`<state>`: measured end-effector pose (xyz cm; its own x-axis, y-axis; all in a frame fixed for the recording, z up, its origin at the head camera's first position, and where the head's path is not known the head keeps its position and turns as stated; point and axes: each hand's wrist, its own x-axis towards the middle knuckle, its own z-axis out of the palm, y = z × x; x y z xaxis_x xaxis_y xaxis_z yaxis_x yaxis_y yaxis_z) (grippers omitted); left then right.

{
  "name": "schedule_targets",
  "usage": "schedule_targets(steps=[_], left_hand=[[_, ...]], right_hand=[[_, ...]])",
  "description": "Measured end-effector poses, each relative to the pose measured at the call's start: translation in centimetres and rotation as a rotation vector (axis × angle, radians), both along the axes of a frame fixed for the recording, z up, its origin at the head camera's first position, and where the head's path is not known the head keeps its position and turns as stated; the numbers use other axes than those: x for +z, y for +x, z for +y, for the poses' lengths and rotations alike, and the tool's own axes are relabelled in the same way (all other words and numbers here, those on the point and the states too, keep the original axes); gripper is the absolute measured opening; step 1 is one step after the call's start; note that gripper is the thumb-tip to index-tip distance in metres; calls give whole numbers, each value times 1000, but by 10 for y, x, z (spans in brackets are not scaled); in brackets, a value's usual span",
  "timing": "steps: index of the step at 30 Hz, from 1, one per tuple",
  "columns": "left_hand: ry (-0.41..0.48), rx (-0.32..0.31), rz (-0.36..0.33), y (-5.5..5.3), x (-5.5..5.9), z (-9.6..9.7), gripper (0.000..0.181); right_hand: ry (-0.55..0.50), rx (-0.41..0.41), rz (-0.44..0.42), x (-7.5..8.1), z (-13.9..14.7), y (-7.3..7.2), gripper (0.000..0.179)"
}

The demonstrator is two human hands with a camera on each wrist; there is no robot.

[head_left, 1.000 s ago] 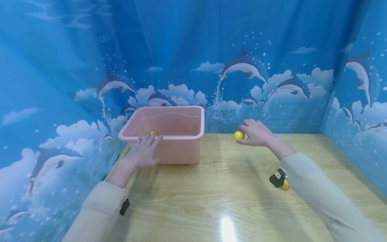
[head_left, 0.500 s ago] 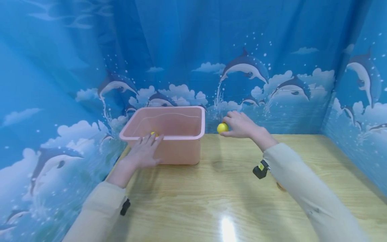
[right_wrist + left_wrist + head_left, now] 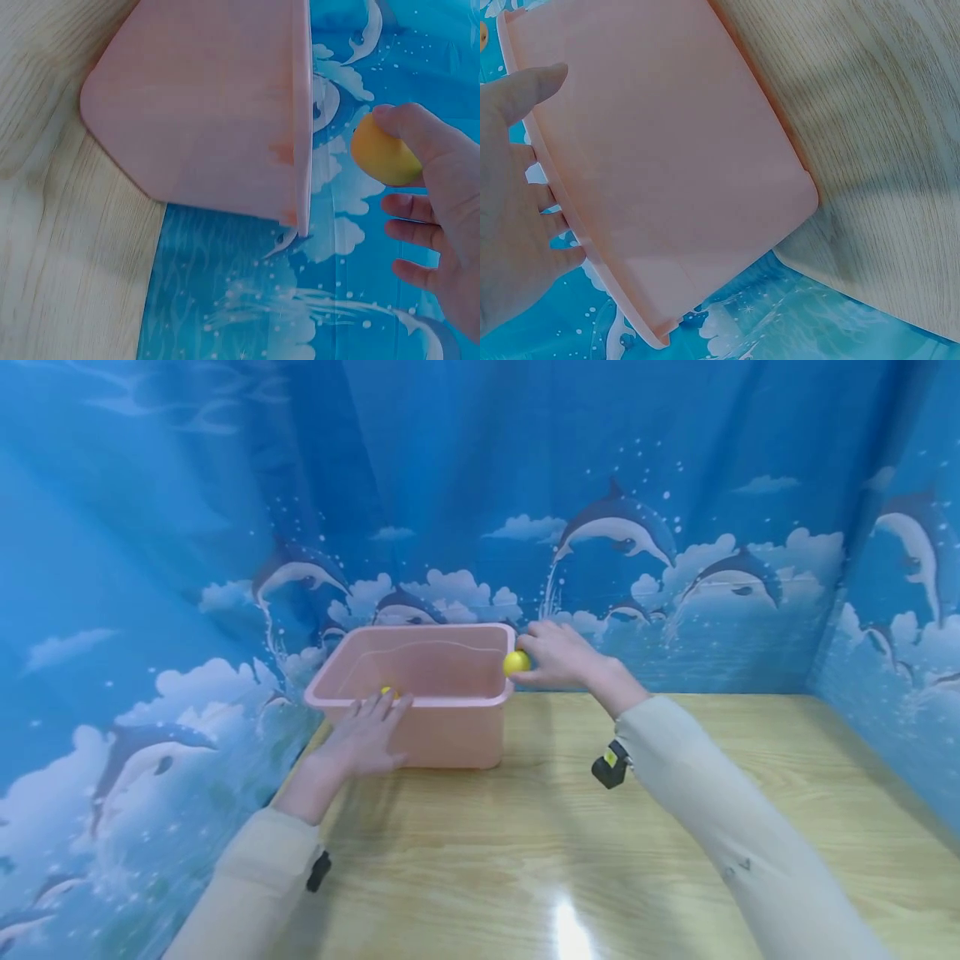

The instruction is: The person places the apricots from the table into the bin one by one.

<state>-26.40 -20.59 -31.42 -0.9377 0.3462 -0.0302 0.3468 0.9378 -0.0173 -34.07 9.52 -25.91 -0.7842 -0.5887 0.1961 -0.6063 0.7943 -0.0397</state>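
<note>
Spread over the near rim of a pink plastic bin is my left hand. In the left wrist view its fingers hook over the rim with their tips hidden, while the thumb lies on the outer side. My right hand pinches a yellow ball between thumb and fingers, right at the bin's right rim in the head view. The right wrist view shows the ball orange-yellow and fruit-like, with a tiny dark spot. Inside the bin, another yellow round thing shows partly behind my left fingertips.
The bin stands at the back left of a wooden table. A blue curtain with dolphins closes off the back and both sides. Small black devices sit under both wrists, the right one hanging over the table.
My right hand has carried the yellow ball left and slightly up to the bin's right rim. My left hand keeps its place on the near rim. The right sleeve now hides an orange-yellow thing on the table.
</note>
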Motion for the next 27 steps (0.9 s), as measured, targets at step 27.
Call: schedule_targets(steps=[27], left_hand=[[4, -1, -20, 2, 2, 1, 87]], right_hand=[[76, -19, 31, -8, -49, -1, 47]])
